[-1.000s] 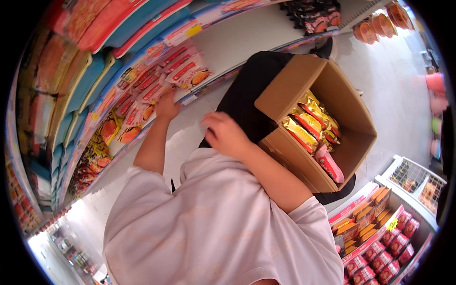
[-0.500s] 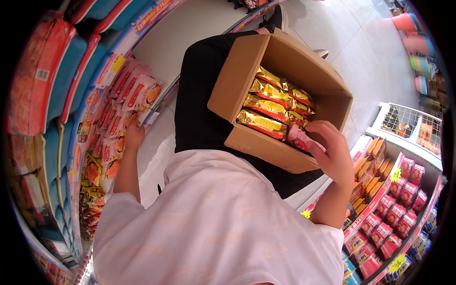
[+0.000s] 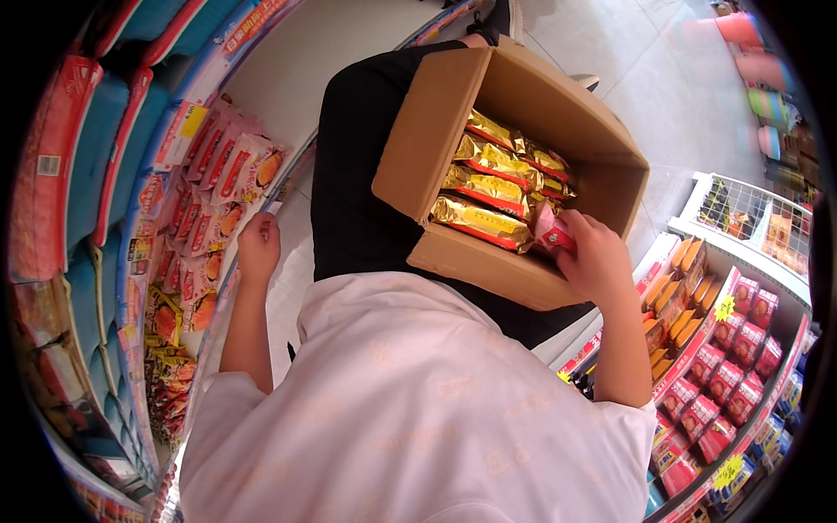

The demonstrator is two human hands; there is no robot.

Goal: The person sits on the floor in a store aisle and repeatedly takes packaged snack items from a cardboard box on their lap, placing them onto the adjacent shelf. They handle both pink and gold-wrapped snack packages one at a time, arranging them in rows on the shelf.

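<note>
An open cardboard box point(image 3: 514, 283) rests tilted on my lap. Inside lie rows of gold-and-red snack packets point(image 3: 479, 222) and, at its near right corner, a pink snack packet point(image 3: 549, 227). My right hand point(image 3: 602, 257) reaches over the box's near side and has its fingers closed on that pink packet. At the left, my left hand point(image 3: 260, 248) hangs just off the shelf edge, its fingers curled in with nothing visible in them. Pink snack packets point(image 3: 231, 166) stand in rows on that shelf beside it.
Yellow snack packets point(image 3: 166, 314) fill the nearer part of the left shelf. Large red-and-blue packages point(image 3: 61, 174) stack on its outer side. At the right is a shelf of red packets point(image 3: 724, 383), with a white wire basket point(image 3: 741, 218) beyond it. Coloured tubs point(image 3: 767, 113) line the far right.
My left hand has come away from the pink packets on the shelf toward me, its fingers curling in. My right hand has moved lower into the box and closed on the pink packet.
</note>
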